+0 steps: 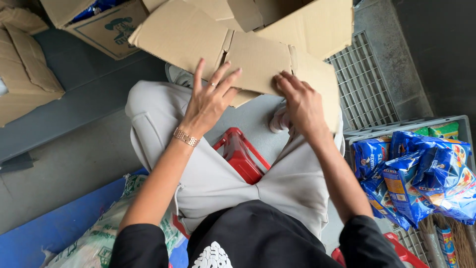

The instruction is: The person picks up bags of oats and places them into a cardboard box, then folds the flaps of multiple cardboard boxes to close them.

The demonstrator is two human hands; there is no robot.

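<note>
I sit on a red stool [242, 155] with an open brown cardboard box [258, 49] in front of my knees. My left hand [209, 97] has its fingers spread and rests against the underside edge of a box flap, a ring on one finger and a metal bracelet at the wrist. My right hand [299, 101] presses on the near edge of the same flap, fingers bent down over it. Neither hand closes around anything. The box's inside is hidden by its flaps.
Another printed carton [106, 27] and a folded carton [25, 64] lie at the upper left. A grey crate [441, 123] with blue snack packets [421, 173] stands at the right, beside a metal floor grate [364, 84]. A woven sack [99, 238] lies at the lower left.
</note>
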